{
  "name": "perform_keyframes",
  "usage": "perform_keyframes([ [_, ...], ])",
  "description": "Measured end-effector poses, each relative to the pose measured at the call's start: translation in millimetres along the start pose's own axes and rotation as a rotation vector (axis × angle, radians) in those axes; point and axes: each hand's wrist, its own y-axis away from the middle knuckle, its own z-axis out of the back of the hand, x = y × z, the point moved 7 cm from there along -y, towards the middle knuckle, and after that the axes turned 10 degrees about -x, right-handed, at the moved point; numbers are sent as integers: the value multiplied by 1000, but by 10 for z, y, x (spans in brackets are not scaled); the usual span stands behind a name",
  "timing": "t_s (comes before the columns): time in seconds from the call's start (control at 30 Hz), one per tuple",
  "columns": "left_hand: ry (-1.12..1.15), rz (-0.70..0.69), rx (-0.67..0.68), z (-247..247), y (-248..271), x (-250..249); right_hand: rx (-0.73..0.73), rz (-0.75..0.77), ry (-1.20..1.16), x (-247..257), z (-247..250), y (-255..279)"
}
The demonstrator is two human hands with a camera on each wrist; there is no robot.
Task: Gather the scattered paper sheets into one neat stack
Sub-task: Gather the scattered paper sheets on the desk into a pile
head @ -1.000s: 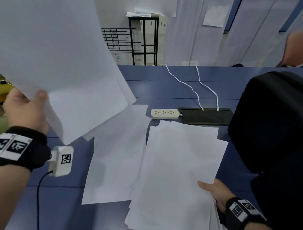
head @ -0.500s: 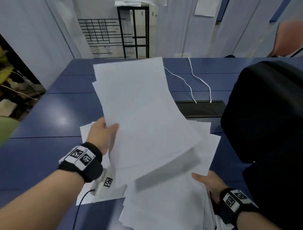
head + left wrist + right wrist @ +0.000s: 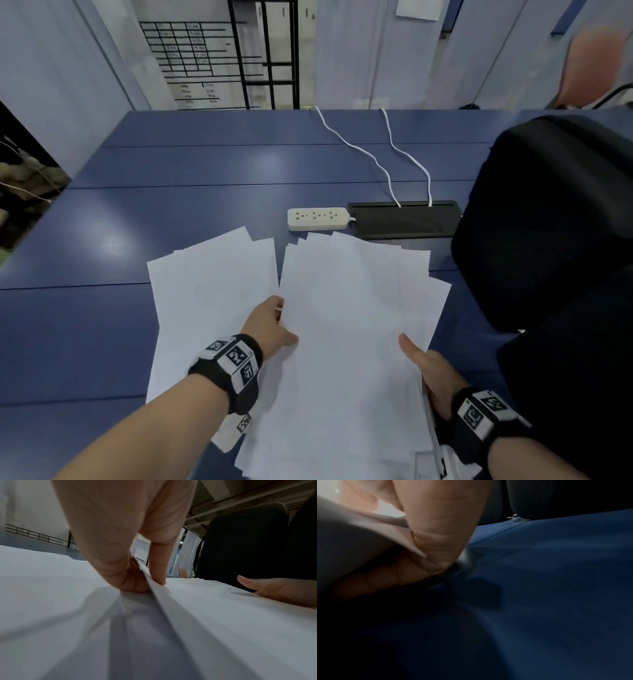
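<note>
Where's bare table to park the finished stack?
Free: the blue table left of and beyond the loose sheets, out to the far edge. Crowded: near right, where both hands grip the fanned pile, with the power strip, cable tray and black bag close around it.

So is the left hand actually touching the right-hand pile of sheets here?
Touching. The left wrist view shows the left hand pinching the lifted edge of the pile of sheets, thumb on top and fingers beneath it.
</note>
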Motion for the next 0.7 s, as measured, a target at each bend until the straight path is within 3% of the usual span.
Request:
perform_keyframes([
  [0.17,-26,-77,17,-118,38,-71,29,90,79,-10,-9,-10],
  [0.3,-134,-86,-268,277,-105,45,66,142,91,6,-48,16],
  [0.37,-93,40,-395,634,-200,307,73,147,74,-11,-63,4],
  [0.53,-131,458,-540,1455,-237,1076,83,151,51,-48,-44,-23],
  [0.6,-91,556,-542,1614,-241,1296,80,163,47,-65,-41,-2],
  [0.7,141,585,-438,1543,-306,1463,77,167,40,-28,-74,28],
])
